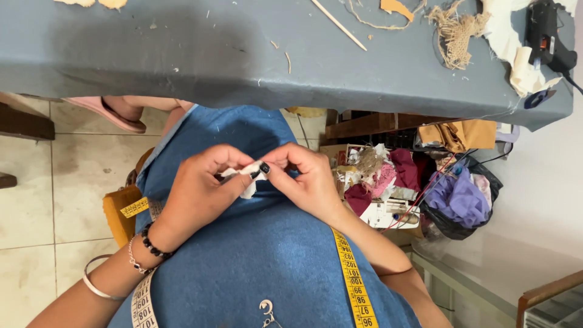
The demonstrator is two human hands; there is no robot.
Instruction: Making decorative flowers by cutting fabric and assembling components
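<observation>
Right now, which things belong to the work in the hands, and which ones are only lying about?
In hand:
- small white fabric scrap, pinched by left hand and right hand

Lying about:
- glue gun on the grey table
- wooden stick
- burlap scrap
- purple cloth in the bag
- yellow tape measure

A small white fabric scrap (248,180) is being pinched between the left hand (200,188) and the right hand (306,179) over a blue lap, below the grey desk (243,61); something dark, possibly a button, is being held at the fingers (265,168).
</observation>
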